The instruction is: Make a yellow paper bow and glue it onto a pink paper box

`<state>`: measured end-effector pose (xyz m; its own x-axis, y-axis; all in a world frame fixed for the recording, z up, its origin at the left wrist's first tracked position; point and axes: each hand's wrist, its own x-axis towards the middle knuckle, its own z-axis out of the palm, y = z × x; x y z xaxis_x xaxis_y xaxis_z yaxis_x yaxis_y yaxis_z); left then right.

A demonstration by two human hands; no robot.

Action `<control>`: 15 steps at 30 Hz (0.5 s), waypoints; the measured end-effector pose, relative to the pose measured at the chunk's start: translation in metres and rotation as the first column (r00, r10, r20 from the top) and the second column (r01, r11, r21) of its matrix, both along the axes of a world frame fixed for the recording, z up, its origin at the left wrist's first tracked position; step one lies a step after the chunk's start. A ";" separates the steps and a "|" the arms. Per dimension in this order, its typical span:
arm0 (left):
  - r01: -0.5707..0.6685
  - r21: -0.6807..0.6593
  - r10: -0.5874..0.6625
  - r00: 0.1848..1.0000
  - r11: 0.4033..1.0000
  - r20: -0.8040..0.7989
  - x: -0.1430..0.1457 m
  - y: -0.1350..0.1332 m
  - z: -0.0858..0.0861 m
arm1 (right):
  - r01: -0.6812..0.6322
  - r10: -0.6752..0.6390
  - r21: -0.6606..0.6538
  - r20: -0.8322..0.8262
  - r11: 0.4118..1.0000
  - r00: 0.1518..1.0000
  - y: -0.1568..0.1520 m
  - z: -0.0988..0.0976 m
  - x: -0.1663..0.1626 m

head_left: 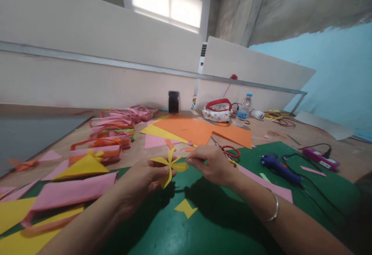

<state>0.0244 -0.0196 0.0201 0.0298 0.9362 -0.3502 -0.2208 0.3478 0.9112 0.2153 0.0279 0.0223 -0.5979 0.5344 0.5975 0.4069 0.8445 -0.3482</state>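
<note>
A yellow paper flower [171,165] with several narrow petals is pinched between the thumb and fingers of my left hand [151,175]. My right hand [213,164], curled with thumb and forefinger together, meets the tip of the flower's right petal. How much of that petal lies between these fingertips is hard to see. Below both hands, a small yellow paper scrap [186,209] with pointed corners lies on the green mat [162,231]. Red-handled scissors [232,151] rest just beyond my right hand, partly hidden by it.
Pink and orange paper bags [95,146] line the left side, with a yellow folded piece [83,166] among them. Orange sheets [186,127] lie ahead. A phone [173,102], pouch [217,111] and water bottle [243,111] stand behind. A blue glue gun [280,169] and power strip [320,159] are rightward.
</note>
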 end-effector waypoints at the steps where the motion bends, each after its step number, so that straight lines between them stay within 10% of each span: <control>1: 0.000 0.005 0.000 1.000 1.000 -0.012 0.000 0.000 0.000 | -0.001 0.000 0.017 0.008 1.000 1.000 0.000 0.000 0.000; 15: 0.085 0.183 -0.050 0.980 0.980 -0.190 -0.001 0.001 0.000 | -0.151 0.134 0.300 0.078 0.942 0.988 -0.002 0.001 -0.001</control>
<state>0.0238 -0.0182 0.0201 0.0467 0.9839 -0.1725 -0.0251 0.1738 0.9845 0.2144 0.0260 0.0236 -0.6917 0.2394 0.6813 0.2858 0.9572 -0.0461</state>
